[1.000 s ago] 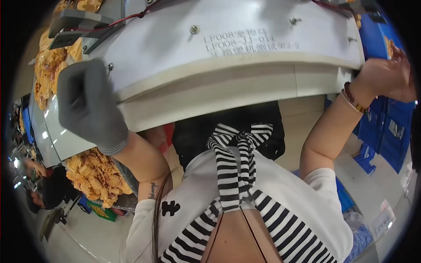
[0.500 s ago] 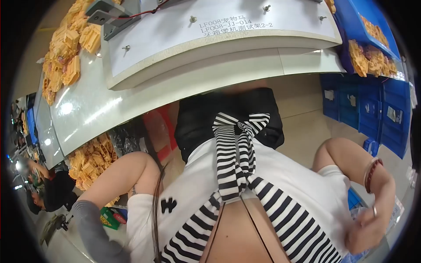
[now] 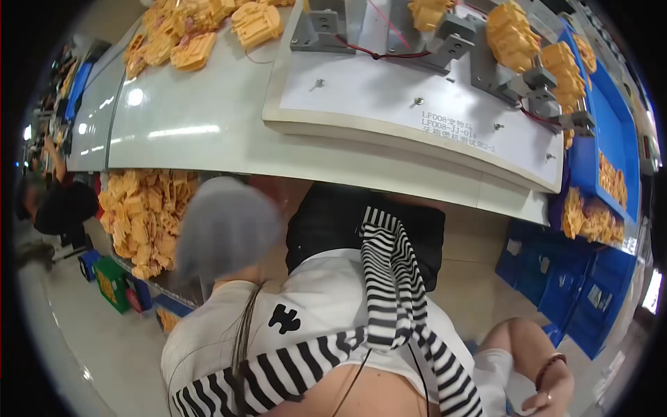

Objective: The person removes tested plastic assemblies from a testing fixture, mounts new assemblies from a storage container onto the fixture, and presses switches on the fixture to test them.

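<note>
My left arm is bent up in a blurred grey sleeve (image 3: 229, 226), in front of the table's near edge. The left hand itself does not show. At the lower right, my right hand (image 3: 552, 397) hangs beside my body, with a ring and a dark red bracelet. Its fingers are partly cut off, and nothing can be made out in them. Ahead on the table stands a white test-fixture board (image 3: 389, 104) with printed lettering, grey metal brackets (image 3: 451, 45) and red and black wires. Yellow-orange plastic housings (image 3: 513, 35) sit at the brackets.
Loose yellow housings (image 3: 191, 50) lie on the table (image 3: 187, 142) at the left. More fill a heap (image 3: 142, 219) below its edge. Blue bins (image 3: 615, 163) stand at the right, with blue crates (image 3: 566, 281) underneath. A person in black (image 3: 66, 208) is at the far left.
The view has shifted, bringing more of the fixture board and its brackets into sight. My grey-sleeved left arm has come up toward the table edge. My right hand has dropped lower in view.
</note>
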A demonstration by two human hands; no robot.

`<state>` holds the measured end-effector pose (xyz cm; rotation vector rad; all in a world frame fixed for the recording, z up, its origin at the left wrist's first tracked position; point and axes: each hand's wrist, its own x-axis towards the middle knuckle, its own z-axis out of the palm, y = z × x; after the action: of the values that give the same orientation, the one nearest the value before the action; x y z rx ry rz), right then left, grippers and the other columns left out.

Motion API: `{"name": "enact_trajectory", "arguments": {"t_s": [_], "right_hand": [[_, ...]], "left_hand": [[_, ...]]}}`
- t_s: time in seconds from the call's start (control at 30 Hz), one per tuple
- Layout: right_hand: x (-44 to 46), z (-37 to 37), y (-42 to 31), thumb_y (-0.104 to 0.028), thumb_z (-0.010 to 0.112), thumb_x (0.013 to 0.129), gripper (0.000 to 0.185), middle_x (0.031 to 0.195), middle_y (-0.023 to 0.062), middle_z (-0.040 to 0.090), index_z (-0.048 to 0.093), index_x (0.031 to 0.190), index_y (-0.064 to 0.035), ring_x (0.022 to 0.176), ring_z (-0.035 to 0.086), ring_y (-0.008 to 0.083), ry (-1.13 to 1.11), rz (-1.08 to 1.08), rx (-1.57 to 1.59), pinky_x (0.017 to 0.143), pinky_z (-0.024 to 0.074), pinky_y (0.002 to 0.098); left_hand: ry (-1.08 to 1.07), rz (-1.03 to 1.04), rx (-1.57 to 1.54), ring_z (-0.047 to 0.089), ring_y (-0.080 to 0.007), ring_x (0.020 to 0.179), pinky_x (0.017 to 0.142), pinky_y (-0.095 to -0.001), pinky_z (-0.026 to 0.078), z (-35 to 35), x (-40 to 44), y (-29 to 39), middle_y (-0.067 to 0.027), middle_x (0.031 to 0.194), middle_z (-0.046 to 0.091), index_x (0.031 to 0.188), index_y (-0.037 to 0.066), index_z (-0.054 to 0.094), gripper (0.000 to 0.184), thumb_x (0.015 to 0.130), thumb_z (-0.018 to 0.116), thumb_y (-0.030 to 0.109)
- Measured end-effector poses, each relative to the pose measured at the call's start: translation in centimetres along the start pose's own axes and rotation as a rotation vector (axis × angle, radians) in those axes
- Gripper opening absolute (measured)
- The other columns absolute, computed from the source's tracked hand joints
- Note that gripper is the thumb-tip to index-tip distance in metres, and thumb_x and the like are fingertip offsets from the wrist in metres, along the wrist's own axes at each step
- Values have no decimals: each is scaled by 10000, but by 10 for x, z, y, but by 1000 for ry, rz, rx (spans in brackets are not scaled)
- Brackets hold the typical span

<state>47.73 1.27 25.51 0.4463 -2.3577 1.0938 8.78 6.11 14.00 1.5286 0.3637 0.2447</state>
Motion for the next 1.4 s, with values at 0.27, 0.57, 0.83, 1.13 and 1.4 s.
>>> {"name": "enact_trajectory", "arguments": {"t_s": [0.27,0.57,0.83,1.13,1.4], "right_hand": [[-115,122,135,-322,741,710,325,564,41,571,657,747,-11,519,535,189,294,1269,641,534,444,320],[-157,162,147,-256,700,766,324,561,165,498,559,612,-9,468,445,253,5,1437,527,478,363,356],[-108,104,149,-311,710,781,274,686,97,668,691,883,-57,644,665,214,-167,1293,299,598,505,298],[-13,-18,60,-213,662,776,150,698,46,606,656,750,-66,607,566,157,32,325,135,591,358,340],[-70,-11,133,-32,593,765,117,653,48,460,507,691,-1,598,426,133,1265,644,-832,555,306,259]], "left_hand": [[120,-885,162,540,-115,642,592,-281,445,57,-36,-116,-2,724,617,865,68,607,334,814,685,388],[228,-877,407,623,-223,706,650,-327,481,96,-78,-143,-101,738,637,812,57,640,259,806,637,317],[215,-731,346,621,-307,808,724,-393,481,81,-87,-135,-122,825,654,861,114,652,323,845,566,426],[446,140,356,596,-203,726,679,-322,472,10,-52,3,-68,815,622,867,36,633,98,797,686,81],[1443,199,1051,584,-254,697,649,-347,473,-48,23,3,-69,767,611,797,84,622,122,736,705,150]]}}
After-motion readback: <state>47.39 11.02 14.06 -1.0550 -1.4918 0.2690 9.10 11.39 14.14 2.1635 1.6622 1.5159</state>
